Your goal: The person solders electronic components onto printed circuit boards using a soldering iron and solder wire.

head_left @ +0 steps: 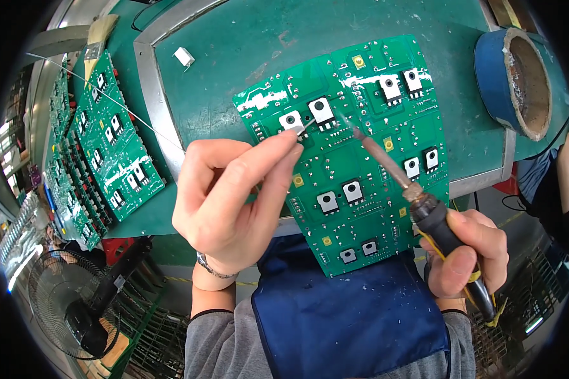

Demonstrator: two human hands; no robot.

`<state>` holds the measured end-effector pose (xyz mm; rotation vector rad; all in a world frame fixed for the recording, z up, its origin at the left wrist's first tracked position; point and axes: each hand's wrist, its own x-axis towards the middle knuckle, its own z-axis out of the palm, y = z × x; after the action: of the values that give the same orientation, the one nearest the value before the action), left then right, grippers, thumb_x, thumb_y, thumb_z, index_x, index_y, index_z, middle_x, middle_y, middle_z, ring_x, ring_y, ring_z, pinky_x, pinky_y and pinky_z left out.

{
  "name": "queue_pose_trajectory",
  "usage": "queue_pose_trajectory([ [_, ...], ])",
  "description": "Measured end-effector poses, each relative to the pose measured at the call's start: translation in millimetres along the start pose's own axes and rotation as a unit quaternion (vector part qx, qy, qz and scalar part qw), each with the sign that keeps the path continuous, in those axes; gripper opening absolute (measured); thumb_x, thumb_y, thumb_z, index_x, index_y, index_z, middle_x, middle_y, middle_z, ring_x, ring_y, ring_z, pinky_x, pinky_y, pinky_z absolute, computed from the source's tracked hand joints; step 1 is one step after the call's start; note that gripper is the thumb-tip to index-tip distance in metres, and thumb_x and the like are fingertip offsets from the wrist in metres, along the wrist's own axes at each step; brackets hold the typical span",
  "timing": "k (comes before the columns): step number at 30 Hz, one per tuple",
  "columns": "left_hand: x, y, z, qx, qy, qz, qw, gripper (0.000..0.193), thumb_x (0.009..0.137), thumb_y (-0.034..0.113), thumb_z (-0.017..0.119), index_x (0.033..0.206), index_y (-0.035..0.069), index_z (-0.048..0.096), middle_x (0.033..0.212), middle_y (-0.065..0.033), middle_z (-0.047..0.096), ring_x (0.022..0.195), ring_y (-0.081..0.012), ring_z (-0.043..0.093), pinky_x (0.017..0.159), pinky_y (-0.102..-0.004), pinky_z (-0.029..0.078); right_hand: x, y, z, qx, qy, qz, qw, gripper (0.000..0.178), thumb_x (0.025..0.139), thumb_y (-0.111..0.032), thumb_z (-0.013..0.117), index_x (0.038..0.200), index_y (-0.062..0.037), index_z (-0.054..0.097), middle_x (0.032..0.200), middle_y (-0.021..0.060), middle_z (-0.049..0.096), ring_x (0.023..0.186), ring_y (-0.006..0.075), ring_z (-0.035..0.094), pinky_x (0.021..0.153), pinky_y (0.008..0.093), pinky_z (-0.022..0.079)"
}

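Note:
A large green circuit board (335,167) lies before me, its near end over my lap. Pairs of flat metal-tabbed transistors (353,191) are set along it. Pinched between thumb and fingers of my left hand (237,189) is a thin solder wire (152,129), whose short end points at the pins of a transistor (320,110) in the upper row. My right hand (468,252) grips the dark handle of a soldering iron (395,169). Its tip, with a faint wisp of smoke, is just right of that transistor; whether it touches the board I cannot tell.
More populated circuit boards (117,139) stand stacked at the left, with a brush (98,41) behind them. A small white part (183,58) lies on the green bench. A blue-sided ring-shaped roll (515,82) sits at the right. Lower left is a black fan (76,303).

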<state>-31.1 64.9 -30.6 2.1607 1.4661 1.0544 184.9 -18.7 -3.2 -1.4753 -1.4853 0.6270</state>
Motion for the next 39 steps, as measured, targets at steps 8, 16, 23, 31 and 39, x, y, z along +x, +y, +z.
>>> queue_pose_trajectory([
  [8, -5.9, -10.0, -9.7, 0.043, 0.094, -0.055, 0.993, 0.024, 0.069, -0.006, 0.073, 0.090, 0.005, 0.070, 0.075, -0.0002, 0.051, 0.054, -0.0046, 0.044, 0.048, -0.0181, 0.036, 23.8, 16.4, -17.8, -0.122, 0.394, 0.007, 0.911, 0.027, 0.091, -0.017, 0.049, 0.103, 0.0062, 0.057, 0.078, 0.0130, 0.064, 0.054, 0.0094, 0.053, 0.052, 0.0191, 0.042],
  [16, -28.6, 3.1, -19.5, -0.134, -0.008, -0.212, 0.968, 0.033, 0.084, 0.000, 0.058, 0.117, -0.001, 0.055, 0.098, -0.0086, 0.056, 0.075, -0.0115, 0.058, 0.063, -0.0211, 0.046, 22.0, 36.3, -47.9, -0.262, 0.328, -0.022, 0.907, 0.027, 0.092, -0.018, 0.051, 0.100, 0.0040, 0.064, 0.070, 0.0096, 0.065, 0.054, 0.0058, 0.052, 0.053, 0.0168, 0.038],
  [23, -27.3, 1.8, -17.6, -0.453, -0.118, -0.378, 0.799, 0.047, 0.090, 0.006, 0.054, 0.130, -0.007, 0.035, 0.114, -0.0112, 0.050, 0.083, -0.0135, 0.061, 0.060, -0.0224, 0.053, 12.9, 33.4, -44.5, -0.259, 0.291, 0.012, 0.921, 0.029, 0.093, -0.019, 0.049, 0.102, 0.0051, 0.062, 0.081, 0.0137, 0.066, 0.058, 0.0090, 0.057, 0.055, 0.0190, 0.044],
  [31, -21.2, 12.2, -22.5, -0.541, -0.135, -0.418, 0.717, 0.041, 0.090, 0.009, 0.054, 0.125, -0.004, 0.039, 0.113, -0.0129, 0.052, 0.084, -0.0172, 0.063, 0.063, -0.0259, 0.056, -3.0, 29.6, -16.2, -0.105, 0.127, 0.029, 0.986, 0.033, 0.083, -0.011, 0.064, 0.113, 0.0024, 0.059, 0.090, 0.0113, 0.065, 0.078, 0.0169, 0.062, 0.070, 0.0259, 0.049],
  [39, -21.3, 31.7, -24.6, -0.637, -0.170, -0.404, 0.634, 0.049, 0.088, 0.003, 0.053, 0.130, 0.001, 0.028, 0.114, -0.0152, 0.055, 0.086, -0.0244, 0.065, 0.067, -0.0326, 0.057, 9.1, 35.0, -7.7, -0.117, 0.059, 0.005, 0.991, 0.059, 0.065, -0.006, 0.079, 0.118, -0.0006, 0.055, 0.105, 0.0130, 0.063, 0.092, 0.0189, 0.063, 0.075, 0.0297, 0.054],
])
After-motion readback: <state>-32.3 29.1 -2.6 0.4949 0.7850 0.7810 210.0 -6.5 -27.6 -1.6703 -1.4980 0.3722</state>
